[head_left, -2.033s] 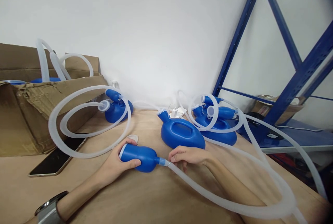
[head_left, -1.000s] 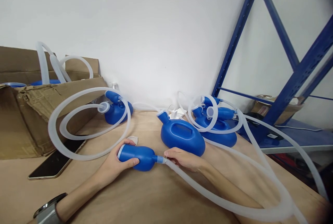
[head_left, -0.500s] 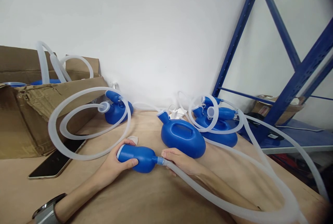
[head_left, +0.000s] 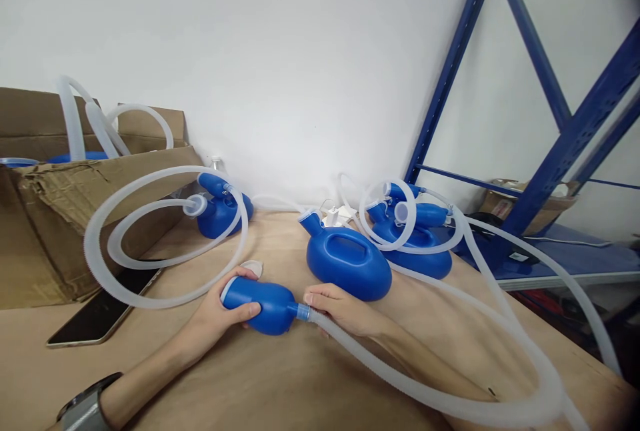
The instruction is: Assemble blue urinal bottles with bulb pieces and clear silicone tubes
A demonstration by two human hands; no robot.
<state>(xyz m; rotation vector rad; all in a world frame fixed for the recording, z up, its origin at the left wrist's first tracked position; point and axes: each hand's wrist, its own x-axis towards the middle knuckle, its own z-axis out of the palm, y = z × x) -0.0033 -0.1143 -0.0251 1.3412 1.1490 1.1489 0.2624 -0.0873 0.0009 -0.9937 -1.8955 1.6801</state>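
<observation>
Near the table's middle, my left hand (head_left: pixel 220 311) is wrapped round the wide end of a blue funnel-shaped piece (head_left: pixel 267 304), thumb on top. Its narrow neck points right and joins a translucent corrugated hose (head_left: pixel 370 355). My right hand (head_left: pixel 343 309) is closed on the hose end beside that neck, fingers partly behind it. The hose curves away to the lower right. Just behind my hands lies a blue bottle (head_left: pixel 347 261) with an oval handle opening and an angled spout. A small white cap (head_left: pixel 253 267) rests behind my left hand.
At left stands a cardboard box (head_left: pixel 100 184) holding hoses, with a phone (head_left: pixel 100 307) before it. Another blue bottle with coiled hose (head_left: pixel 220 214) is beside the box. More blue bottles (head_left: pixel 425 254) lie right, near a blue metal shelf (head_left: pixel 550 184).
The whole view has shifted slightly, with objects appearing a little further left. Both hands keep the same hold on the blue piece and the hose.
</observation>
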